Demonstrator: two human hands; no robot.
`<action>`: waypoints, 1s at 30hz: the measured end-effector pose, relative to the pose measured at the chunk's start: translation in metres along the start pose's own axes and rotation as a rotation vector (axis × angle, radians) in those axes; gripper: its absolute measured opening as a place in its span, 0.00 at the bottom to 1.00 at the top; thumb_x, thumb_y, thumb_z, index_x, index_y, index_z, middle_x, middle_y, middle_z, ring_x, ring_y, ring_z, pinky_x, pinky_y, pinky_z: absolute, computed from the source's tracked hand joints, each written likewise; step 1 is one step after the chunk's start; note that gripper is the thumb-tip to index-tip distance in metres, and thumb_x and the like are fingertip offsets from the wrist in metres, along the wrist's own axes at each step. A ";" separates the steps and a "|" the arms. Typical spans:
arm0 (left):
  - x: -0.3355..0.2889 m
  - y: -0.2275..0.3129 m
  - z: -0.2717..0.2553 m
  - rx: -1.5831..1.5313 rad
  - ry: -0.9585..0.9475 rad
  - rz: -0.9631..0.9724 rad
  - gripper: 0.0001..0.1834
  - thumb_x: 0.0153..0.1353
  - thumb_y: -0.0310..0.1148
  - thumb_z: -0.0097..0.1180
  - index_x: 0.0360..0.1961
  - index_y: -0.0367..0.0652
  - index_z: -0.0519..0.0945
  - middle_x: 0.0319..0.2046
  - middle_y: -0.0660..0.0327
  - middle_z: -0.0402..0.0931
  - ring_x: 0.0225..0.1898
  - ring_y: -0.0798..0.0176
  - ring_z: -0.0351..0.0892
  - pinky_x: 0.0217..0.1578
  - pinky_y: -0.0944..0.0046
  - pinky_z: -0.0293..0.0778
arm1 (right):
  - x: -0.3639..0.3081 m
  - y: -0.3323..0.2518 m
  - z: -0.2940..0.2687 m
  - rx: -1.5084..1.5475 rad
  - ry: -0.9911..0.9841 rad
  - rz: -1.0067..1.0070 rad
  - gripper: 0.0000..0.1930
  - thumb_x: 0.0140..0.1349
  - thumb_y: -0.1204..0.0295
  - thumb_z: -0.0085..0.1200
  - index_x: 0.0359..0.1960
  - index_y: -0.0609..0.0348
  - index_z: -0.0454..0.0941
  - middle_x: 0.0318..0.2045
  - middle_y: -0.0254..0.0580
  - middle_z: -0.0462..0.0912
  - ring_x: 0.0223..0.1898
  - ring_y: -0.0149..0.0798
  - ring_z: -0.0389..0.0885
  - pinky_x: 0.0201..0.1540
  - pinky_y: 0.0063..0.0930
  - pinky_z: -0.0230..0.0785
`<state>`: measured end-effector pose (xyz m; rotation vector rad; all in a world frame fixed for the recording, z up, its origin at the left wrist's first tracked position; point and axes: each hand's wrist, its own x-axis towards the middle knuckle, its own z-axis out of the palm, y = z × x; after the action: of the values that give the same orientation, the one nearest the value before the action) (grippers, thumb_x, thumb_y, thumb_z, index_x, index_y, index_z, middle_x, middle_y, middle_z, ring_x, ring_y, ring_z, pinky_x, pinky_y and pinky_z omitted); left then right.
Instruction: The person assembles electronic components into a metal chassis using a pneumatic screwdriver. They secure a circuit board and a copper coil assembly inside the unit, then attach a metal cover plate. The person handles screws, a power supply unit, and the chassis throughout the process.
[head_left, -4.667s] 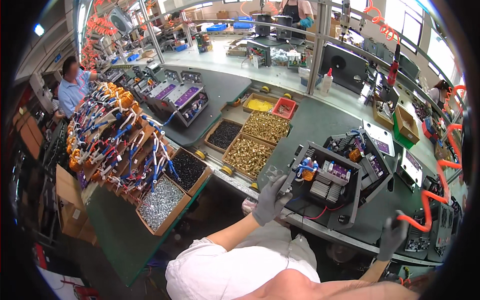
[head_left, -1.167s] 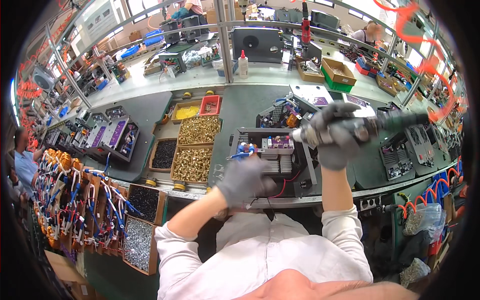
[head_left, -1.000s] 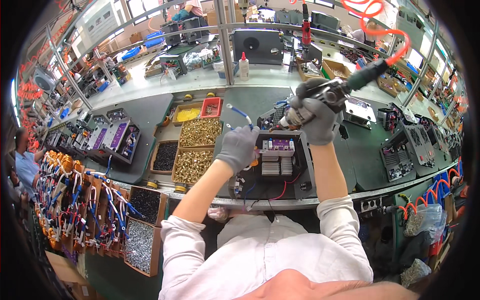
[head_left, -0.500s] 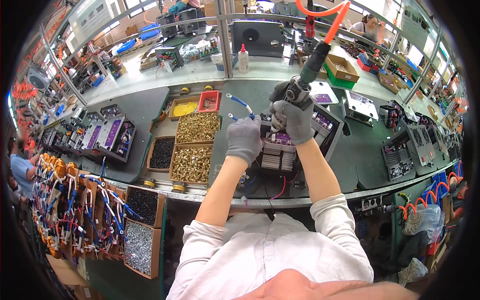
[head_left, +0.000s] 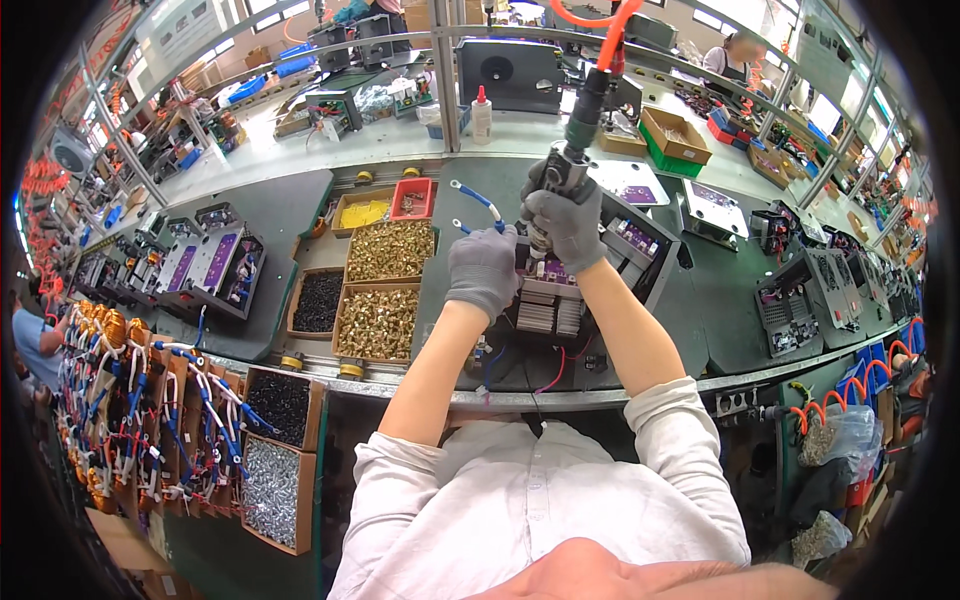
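My right hand (head_left: pixel 566 222), in a grey glove, is wrapped around a pneumatic screwdriver (head_left: pixel 575 150). The tool's tip points down into an electronic unit (head_left: pixel 545 312) with a dark housing, purple boards and silver heat-sink fins. At the unit's left side my left hand (head_left: pixel 482 268), also gloved, is closed with its fingertips on a blue-and-white cable (head_left: pixel 480 204). Ring lugs on that cable stick up above the hand. The exact spot under the tool's tip is partly hidden by my hands.
Boxes of brass fasteners (head_left: pixel 378 322) and black screws (head_left: pixel 318 302) stand left, beside a red tray (head_left: pixel 411 199). Another unit (head_left: pixel 213 265) sits further left. Cables hang from a rack (head_left: pixel 150 400) at lower left. An orange air hose (head_left: pixel 618 35) runs overhead; a white bottle (head_left: pixel 481 118) stands behind.
The screwdriver has swung more upright, its hose end moving left, and my right hand has shifted slightly left with it. My left hand stays at the cable.
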<state>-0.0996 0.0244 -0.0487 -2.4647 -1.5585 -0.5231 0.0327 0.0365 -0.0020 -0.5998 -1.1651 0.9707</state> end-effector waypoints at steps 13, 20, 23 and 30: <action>-0.073 -0.120 0.031 -2.405 0.621 -0.785 0.07 0.63 0.29 0.53 0.39 0.38 0.79 0.34 0.57 0.82 0.29 0.65 0.80 0.27 0.72 0.75 | 0.005 -0.002 0.008 -0.036 -0.037 0.098 0.09 0.46 0.81 0.55 0.32 0.64 0.75 0.21 0.34 0.77 0.19 0.26 0.73 0.22 0.19 0.66; -0.125 -0.109 0.014 -2.786 0.578 -0.986 0.13 0.67 0.32 0.51 0.45 0.34 0.79 0.34 0.58 0.83 0.17 0.73 0.66 0.15 0.76 0.64 | 0.005 -0.002 0.007 0.008 -0.062 0.100 0.10 0.47 0.80 0.56 0.33 0.66 0.76 0.22 0.35 0.77 0.20 0.26 0.74 0.23 0.20 0.67; -0.135 -0.092 0.014 -2.953 0.344 -0.488 0.16 0.67 0.39 0.53 0.45 0.37 0.80 0.26 0.64 0.80 0.15 0.77 0.53 0.12 0.76 0.52 | 0.005 -0.002 0.005 0.025 -0.052 0.107 0.10 0.46 0.81 0.56 0.34 0.66 0.76 0.23 0.35 0.77 0.20 0.26 0.74 0.22 0.20 0.67; -0.132 -0.031 -0.016 -2.604 0.221 -0.506 0.13 0.66 0.39 0.55 0.47 0.43 0.78 0.20 0.72 0.64 0.19 0.76 0.55 0.14 0.76 0.53 | 0.004 -0.001 0.003 -0.041 -0.083 0.084 0.14 0.44 0.80 0.55 0.36 0.63 0.75 0.24 0.38 0.78 0.20 0.29 0.76 0.23 0.21 0.68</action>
<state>-0.1817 -0.0776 -0.0860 0.3729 0.2249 1.3584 0.0307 0.0394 0.0021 -0.6510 -1.2437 1.0531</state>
